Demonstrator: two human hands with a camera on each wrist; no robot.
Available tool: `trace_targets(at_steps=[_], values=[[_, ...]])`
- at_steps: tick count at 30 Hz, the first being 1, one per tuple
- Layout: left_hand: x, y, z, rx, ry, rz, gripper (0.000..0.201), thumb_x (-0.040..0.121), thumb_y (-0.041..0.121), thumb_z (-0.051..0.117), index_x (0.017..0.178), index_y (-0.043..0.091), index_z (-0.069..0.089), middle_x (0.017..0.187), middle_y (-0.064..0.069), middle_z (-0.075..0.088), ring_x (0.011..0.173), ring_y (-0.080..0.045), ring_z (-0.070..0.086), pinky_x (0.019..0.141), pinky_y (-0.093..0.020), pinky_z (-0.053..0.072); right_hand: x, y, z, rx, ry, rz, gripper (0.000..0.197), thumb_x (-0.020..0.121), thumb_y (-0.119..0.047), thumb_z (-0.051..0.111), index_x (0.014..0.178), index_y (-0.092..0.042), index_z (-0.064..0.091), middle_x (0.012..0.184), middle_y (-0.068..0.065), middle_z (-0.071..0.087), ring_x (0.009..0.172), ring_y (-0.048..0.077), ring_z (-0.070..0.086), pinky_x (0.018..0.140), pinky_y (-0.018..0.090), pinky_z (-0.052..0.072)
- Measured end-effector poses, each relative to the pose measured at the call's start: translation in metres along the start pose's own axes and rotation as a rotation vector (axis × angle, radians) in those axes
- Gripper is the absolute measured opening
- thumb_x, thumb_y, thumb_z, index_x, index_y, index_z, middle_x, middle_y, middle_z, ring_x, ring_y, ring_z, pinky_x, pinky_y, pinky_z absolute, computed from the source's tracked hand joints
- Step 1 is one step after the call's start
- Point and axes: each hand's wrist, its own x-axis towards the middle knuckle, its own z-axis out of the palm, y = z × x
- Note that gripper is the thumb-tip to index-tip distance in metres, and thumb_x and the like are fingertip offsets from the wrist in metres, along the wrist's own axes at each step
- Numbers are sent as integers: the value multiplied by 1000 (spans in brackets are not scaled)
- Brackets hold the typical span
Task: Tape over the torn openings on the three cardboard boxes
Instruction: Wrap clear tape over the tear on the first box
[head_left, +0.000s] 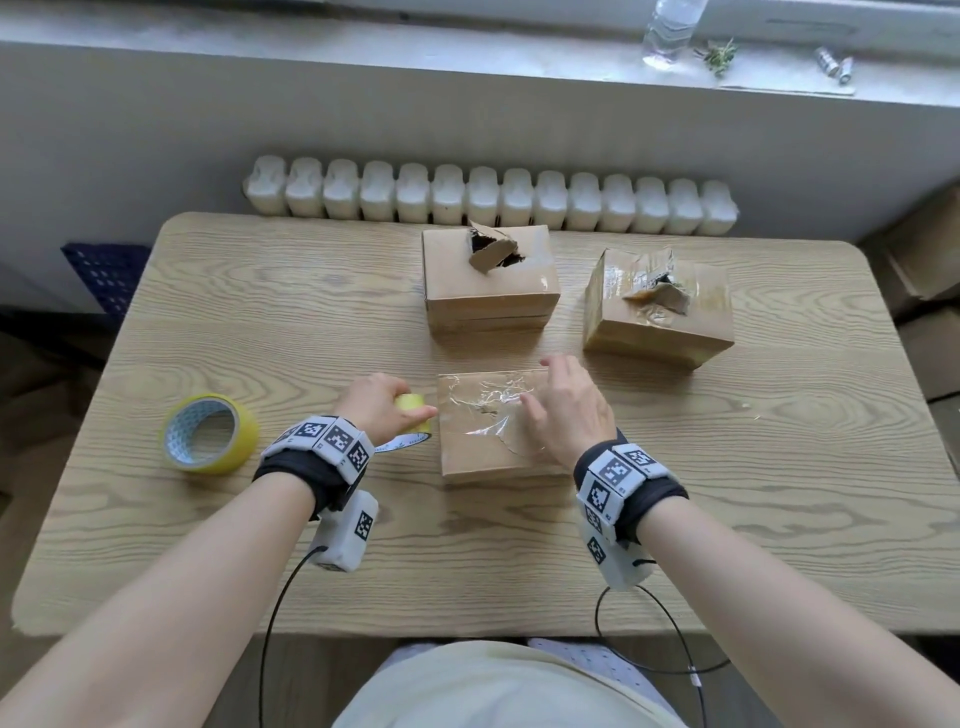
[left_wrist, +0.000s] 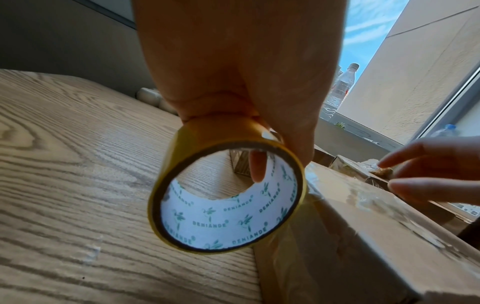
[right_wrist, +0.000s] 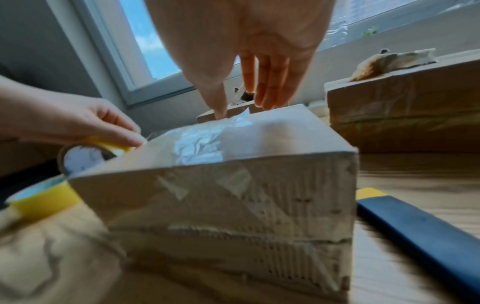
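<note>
Three cardboard boxes stand on the wooden table. The near box has wrinkled clear tape across its top. My left hand grips a yellow tape roll against that box's left edge, one finger inside the core. My right hand hovers over the box top with straight fingers, its thumb tip touching the tape. The far middle box and the far right box each show a torn hole in the top.
A second yellow tape roll lies at the left of the table. A blue and yellow tool lies on the table right of the near box. A radiator runs behind the table; a bottle stands on the sill.
</note>
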Motion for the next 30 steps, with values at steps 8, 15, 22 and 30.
trace_targets(at_steps=[8,15,22,30], values=[[-1,-7,2,-43,32,0,41,79,53,63,57,24,47,67,0,58,74,-22,56,69,-32,45,-17,-16,43,-241,-379,-526,81,85,-67,-1,150,-18,-7,154,-7,-16,141,8,-18,116,29,-13],[1,-7,-2,-55,-15,1,39,81,54,62,68,18,58,72,-1,61,74,-21,57,70,-34,50,-18,18,37,-291,-367,-423,84,81,-72,-11,146,-19,-18,153,-6,-22,144,11,-15,116,29,-11],[-3,-11,-2,-90,-34,11,40,85,55,56,70,18,60,69,2,59,73,-19,55,71,-33,46,-12,-3,11,-172,-391,-374,113,77,-76,45,148,-14,-18,154,5,-28,141,16,-27,118,33,-11],[-13,-12,-9,-74,-179,48,50,65,40,47,108,19,58,91,-1,61,95,-24,55,84,-33,39,19,-56,33,-476,-510,-558,142,53,-68,76,150,-11,-11,158,16,-8,145,31,-10,118,48,-2]])
